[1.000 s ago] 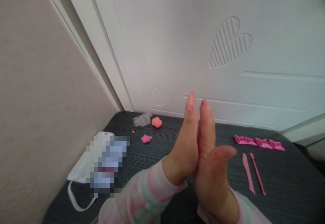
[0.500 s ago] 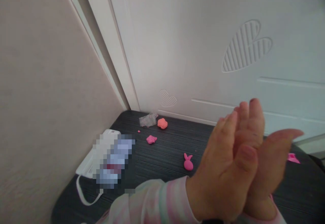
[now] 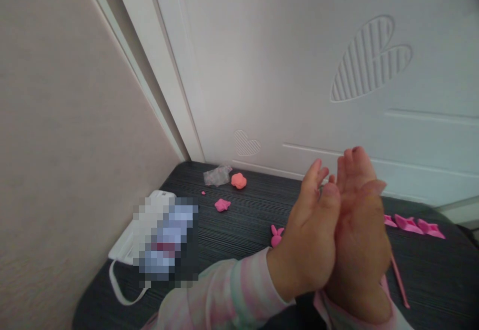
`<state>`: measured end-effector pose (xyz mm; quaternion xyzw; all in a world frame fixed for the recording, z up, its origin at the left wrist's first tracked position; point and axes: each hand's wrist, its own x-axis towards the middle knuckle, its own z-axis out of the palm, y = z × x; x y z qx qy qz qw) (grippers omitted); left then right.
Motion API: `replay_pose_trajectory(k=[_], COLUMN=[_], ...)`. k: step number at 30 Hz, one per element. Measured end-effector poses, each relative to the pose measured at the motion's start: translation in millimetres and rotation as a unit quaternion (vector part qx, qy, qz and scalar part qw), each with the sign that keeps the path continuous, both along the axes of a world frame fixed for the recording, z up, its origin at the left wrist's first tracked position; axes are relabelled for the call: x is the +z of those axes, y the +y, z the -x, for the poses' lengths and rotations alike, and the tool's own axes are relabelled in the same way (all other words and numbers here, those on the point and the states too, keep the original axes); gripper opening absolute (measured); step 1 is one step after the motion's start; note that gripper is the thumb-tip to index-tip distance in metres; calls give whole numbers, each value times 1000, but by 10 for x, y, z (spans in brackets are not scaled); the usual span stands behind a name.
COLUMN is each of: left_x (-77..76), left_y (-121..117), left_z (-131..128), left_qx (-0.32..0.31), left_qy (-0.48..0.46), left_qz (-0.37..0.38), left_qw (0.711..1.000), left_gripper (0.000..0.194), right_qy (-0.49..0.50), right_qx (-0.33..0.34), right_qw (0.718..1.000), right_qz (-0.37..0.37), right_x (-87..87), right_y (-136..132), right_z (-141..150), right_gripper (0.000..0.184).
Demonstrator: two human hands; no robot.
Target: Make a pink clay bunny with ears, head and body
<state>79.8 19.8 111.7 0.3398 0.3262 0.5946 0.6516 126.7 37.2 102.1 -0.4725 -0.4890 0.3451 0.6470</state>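
My left hand [image 3: 309, 235] and my right hand [image 3: 361, 235] meet at the palms above the table's right half. Both have their fingers stretched upward, with a gap between the fingertips. Whatever may lie between the palms is hidden. Behind my left wrist, a small pink bunny-shaped figure [image 3: 276, 239] is partly covered. A thin pink stick-like tool [image 3: 399, 277] lies beside my right hand, its upper end hidden. Several pink moulded pieces [image 3: 407, 224] sit just past that hand. Farther left are a pink lump [image 3: 222, 205] and an orange lump [image 3: 238, 181], both looking like modelling clay.
A crumpled clear wrapper [image 3: 217, 176] lies near the table's back edge, close to a tiny pink bit [image 3: 203, 193]. On the left, a white object with a strap [image 3: 121, 245] is partly blurred out. A white panel with heart reliefs [image 3: 370, 61] stands behind the dark table [image 3: 247, 225].
My hands have shifted left and their fingertips have parted somewhat. The bunny figure is now partly covered, while more pink pieces and the thin tool have come into sight.
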Motion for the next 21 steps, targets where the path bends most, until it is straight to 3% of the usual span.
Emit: replay_pose_trajectory(k=[5, 11, 14, 18, 21], left_x=[-28, -15, 21, 42, 23], left_y=[27, 27, 50, 144, 190], left_z=[-66, -94, -48, 94, 147], left_qx=[-58, -40, -23, 16, 4], left_qy=[-78, -142, -162, -217, -218], left_qz=[73, 126, 120, 55, 37], left_qw=[993, 981, 979, 974, 975], left_gripper=[51, 38, 37, 40, 32], right_qy=[37, 74, 84, 110, 130], right_qx=[-53, -69, -66, -84, -91], right_qw=[994, 975, 971, 966, 964], right_qz=[-88, -197, -215, -217, -215], right_x=[75, 113, 161, 218, 228], right_y=[30, 16, 14, 47, 71], right_z=[3, 67, 28, -69, -107], right_gripper=[42, 39, 41, 42, 42])
